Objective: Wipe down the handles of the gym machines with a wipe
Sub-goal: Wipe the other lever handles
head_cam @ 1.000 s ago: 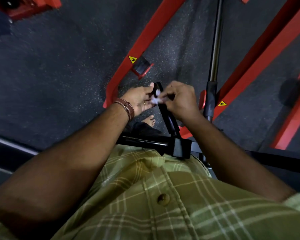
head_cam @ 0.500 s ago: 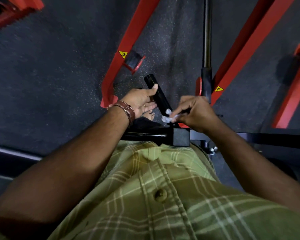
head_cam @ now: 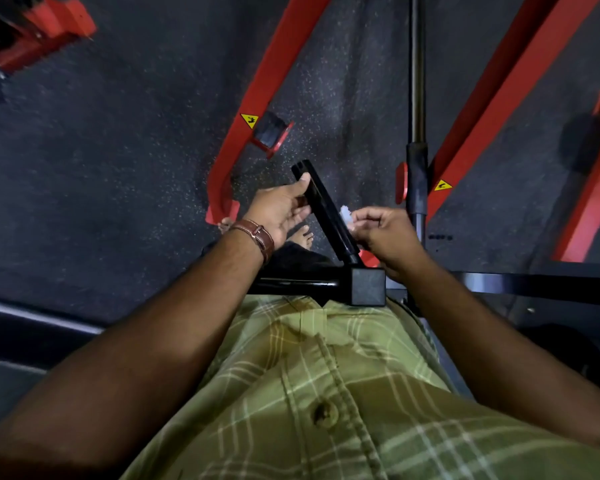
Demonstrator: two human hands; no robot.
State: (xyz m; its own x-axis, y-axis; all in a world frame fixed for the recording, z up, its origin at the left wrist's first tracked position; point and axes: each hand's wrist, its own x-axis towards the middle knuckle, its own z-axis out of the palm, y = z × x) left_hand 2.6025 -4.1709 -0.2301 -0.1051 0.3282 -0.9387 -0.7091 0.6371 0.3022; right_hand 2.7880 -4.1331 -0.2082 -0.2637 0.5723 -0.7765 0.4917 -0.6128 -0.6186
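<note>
Head | left hand steadies handle | right hand pinches wipe

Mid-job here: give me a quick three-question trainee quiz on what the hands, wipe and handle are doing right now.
1. True or false: the right hand pinches the white wipe beside the black handle.
2. Which part of the left hand touches the handle near its top end? A) thumb B) little finger C) wrist
3. Fill in: the brown strap is worn on the ____ wrist.

Key: 1 true; 2 A; 3 left.
</note>
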